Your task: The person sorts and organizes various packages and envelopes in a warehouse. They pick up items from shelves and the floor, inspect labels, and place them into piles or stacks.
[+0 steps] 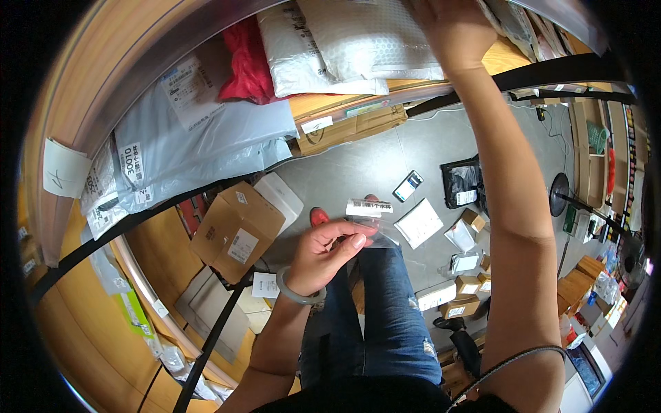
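My left hand (322, 256), with a pale bangle (300, 296) at its wrist, is in front of my legs. Its thumb and fingers pinch a small clear plastic bag (377, 226) that has a white printed label along the top. My right hand (460, 33) is raised to the shelf (318, 107) at the top of the view, beside a white bubble mailer (368, 38). Its fingers blur and run out at the upper edge, so what they touch is hidden. Left of the bubble mailer lie another white mailer (286, 58) and a red plastic package (246, 69).
Big grey-blue mailer bags (227, 131) overhang the shelf's left part. Below them, an opened cardboard box (234, 230) stands beside a white box (279, 199). On the floor are a phone (407, 186), a black package (461, 182), a white packet (418, 224) and several small cartons (463, 306).
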A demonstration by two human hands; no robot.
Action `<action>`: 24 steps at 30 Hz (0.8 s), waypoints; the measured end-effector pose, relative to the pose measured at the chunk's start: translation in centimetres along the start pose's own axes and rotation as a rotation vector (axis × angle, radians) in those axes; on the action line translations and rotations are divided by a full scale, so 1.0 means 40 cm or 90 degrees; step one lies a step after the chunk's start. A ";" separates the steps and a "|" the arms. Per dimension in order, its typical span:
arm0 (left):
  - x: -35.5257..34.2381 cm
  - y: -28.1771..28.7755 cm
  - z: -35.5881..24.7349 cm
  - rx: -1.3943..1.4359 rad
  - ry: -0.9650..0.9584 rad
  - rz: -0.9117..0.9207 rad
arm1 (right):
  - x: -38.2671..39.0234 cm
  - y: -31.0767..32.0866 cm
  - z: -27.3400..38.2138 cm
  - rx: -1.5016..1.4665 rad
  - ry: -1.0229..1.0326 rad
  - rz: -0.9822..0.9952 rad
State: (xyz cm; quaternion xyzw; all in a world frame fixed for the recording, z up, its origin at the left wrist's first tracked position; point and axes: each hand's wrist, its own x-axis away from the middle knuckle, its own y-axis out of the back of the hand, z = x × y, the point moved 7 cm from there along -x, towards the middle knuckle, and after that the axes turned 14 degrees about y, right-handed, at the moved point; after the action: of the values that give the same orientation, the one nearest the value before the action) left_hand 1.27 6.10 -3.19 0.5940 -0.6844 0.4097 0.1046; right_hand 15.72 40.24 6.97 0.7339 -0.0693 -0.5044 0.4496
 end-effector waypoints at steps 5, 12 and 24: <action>-0.010 0.002 0.010 0.005 -0.018 0.005 | 0.166 -0.058 0.112 -0.019 0.319 0.027; -0.007 0.018 -0.018 0.019 -0.079 -0.046 | 0.184 -0.066 0.132 -0.272 0.265 0.196; 0.034 0.036 0.049 -0.394 -0.297 -0.162 | 0.654 0.189 0.436 -1.065 -0.973 0.585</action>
State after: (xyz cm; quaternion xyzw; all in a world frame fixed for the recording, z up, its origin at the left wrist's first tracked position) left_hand 0.28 3.72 -4.22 0.6914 -0.7017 0.0228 0.1704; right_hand 17.00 10.99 -6.77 -0.3597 -0.2227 -0.4893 0.7626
